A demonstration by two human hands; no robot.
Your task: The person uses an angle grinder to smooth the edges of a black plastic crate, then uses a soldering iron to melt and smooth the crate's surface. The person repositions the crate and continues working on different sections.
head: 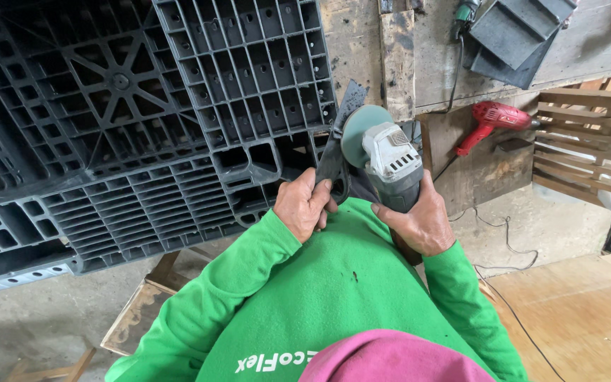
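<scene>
Left hand (304, 206): closed around lower end of dark flat metal piece (339, 145), fingers wrapped, piece held upright and tilted slightly right, upper tip against edge of black plastic pallet (143, 120)

Right hand (419, 223): closed about body of angle grinder (390, 164), grey housing up, greenish disc (359, 134) facing left, touching or just beside flat face of metal piece

Step in hand, judged: grinding or dressing edge of metal piece, both held close before chest over green sleeves

Next move, judged: steady clamp from left hand, disc kept at shallow angle to edge, fingers kept well below disc rim

Surroundings: worn wooden bench (397, 64) behind; red power drill (493, 120) lying on it, well apart to right; grey folded sheet (514, 35) at upper right; slatted wooden crate (588, 141) at far right; thin cable (503, 240) trailing over concrete floor

Hidden or unclear: grinder handle and switch covered by right palm; whether disc spins, not discernible; exact contact line between disc and metal masked by guard; lower end of metal piece buried in left fist; pallet cut off at left and top
</scene>
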